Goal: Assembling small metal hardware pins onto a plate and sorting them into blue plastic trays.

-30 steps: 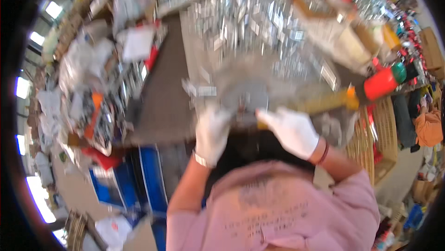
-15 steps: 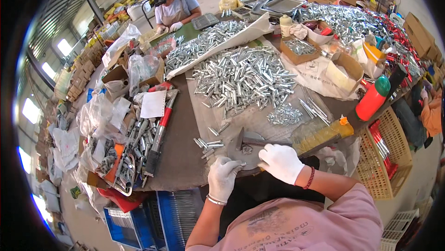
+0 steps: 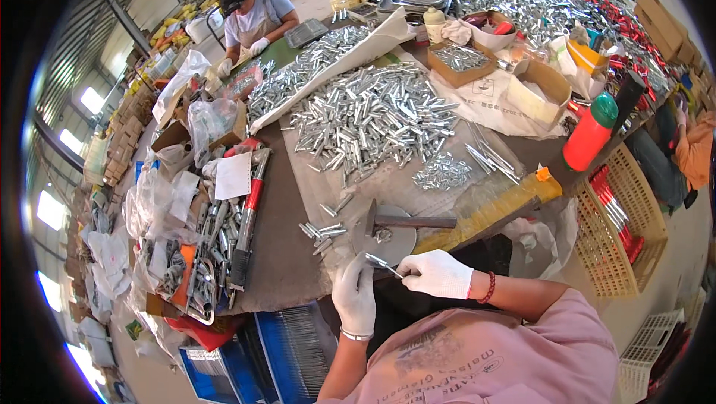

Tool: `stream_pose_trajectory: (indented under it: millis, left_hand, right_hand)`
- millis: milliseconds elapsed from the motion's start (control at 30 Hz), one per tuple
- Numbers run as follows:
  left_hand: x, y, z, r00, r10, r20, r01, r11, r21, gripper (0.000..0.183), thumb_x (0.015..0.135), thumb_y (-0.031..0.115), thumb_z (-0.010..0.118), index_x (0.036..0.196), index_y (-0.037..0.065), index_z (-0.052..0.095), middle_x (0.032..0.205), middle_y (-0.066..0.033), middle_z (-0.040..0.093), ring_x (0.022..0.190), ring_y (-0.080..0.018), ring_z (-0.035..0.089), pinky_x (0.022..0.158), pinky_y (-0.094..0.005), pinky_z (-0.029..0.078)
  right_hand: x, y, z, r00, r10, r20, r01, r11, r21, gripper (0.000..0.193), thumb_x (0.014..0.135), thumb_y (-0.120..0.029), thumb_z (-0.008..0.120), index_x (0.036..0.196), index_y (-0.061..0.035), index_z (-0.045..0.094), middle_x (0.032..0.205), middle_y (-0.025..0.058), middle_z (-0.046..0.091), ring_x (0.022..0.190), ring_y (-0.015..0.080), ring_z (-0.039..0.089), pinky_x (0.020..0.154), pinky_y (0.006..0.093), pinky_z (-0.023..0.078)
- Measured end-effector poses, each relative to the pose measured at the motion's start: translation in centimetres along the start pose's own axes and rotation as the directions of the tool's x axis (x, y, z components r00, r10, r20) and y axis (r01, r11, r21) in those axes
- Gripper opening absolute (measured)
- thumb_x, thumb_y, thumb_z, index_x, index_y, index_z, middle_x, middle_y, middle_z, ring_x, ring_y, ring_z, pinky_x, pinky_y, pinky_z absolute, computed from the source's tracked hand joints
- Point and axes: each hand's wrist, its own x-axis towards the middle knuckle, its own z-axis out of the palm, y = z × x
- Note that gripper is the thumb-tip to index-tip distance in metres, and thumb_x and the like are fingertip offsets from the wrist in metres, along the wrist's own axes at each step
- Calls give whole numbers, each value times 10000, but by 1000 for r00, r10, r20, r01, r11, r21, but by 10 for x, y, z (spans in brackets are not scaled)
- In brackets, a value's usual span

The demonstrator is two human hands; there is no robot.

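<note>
In white gloves, my hands meet at the table's near edge. My left hand (image 3: 353, 292) is closed, its fingertips on one end of a short silver metal sleeve (image 3: 377, 261). My right hand (image 3: 438, 274) pinches a thin metal rod (image 3: 395, 272) that lines up with the sleeve; whether the two are joined I cannot tell. Just beyond lies a hammer (image 3: 418, 221), its handle pointing right, on a round grey metal plate (image 3: 395, 244). Several loose silver sleeves (image 3: 321, 234) lie left of the plate. A large heap of sleeves (image 3: 365, 121) spreads behind it, with a pile of small metal parts (image 3: 441, 172) at its right.
Long thin rods (image 3: 492, 159) lie right of the heap. A red bottle with a green cap (image 3: 591, 136) stands at the right edge above a yellow crate (image 3: 619, 225). A box of tools and tubes (image 3: 216, 240) sits left. Across the table another person (image 3: 257, 20) works.
My hands have come closer together. The silver sleeve and thin rod now show between my fingers, where before only a small tip showed. The view has shifted slightly.
</note>
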Motion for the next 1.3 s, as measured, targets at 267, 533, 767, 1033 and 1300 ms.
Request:
stream_pose_trajectory:
  millis: [267,533,767,1033,1300]
  left_hand:
    - [-19,16,-14,717,-616,327,693,682,-235,559,1058,32,563,1603,85,449,955,-43,708,631,-96,656,504,-235,511]
    - [0,19,-8,684,-605,407,729,572,-377,649,1061,31,528,1670,40,302,941,-92,746,622,-101,647,503,-218,501]
    - [-17,2,-17,680,-578,451,728,455,-513,676,1055,90,594,1654,0,293,1033,-94,751,671,-74,616,524,-196,486]
    - [-19,-2,-61,728,-644,234,621,476,-623,608,961,35,721,1500,-21,444,903,-73,737,585,-40,515,490,-194,385]
    - [-99,-146,-127,408,-883,-233,618,455,-641,553,927,27,720,1444,-34,533,987,-65,712,657,-63,560,562,-213,447]
  right_hand:
    - [-18,-14,12,969,201,145,-245,861,445,251,976,-243,657,1148,-89,755,714,-18,616,531,64,537,486,260,432]
    - [-17,-21,5,922,330,204,-384,707,594,221,997,-165,639,1158,-38,723,735,-17,619,545,49,522,492,234,423]
    - [-10,-37,19,925,326,196,-380,790,481,225,984,-155,657,1165,-42,727,745,20,640,585,75,566,553,260,477]
    - [3,-41,18,997,75,11,-76,978,194,455,943,-36,697,1396,-57,658,854,46,695,740,108,633,713,288,539]
    - [20,2,-12,975,117,-186,-23,896,444,462,1008,6,508,1459,8,611,911,45,637,629,49,536,578,200,470]
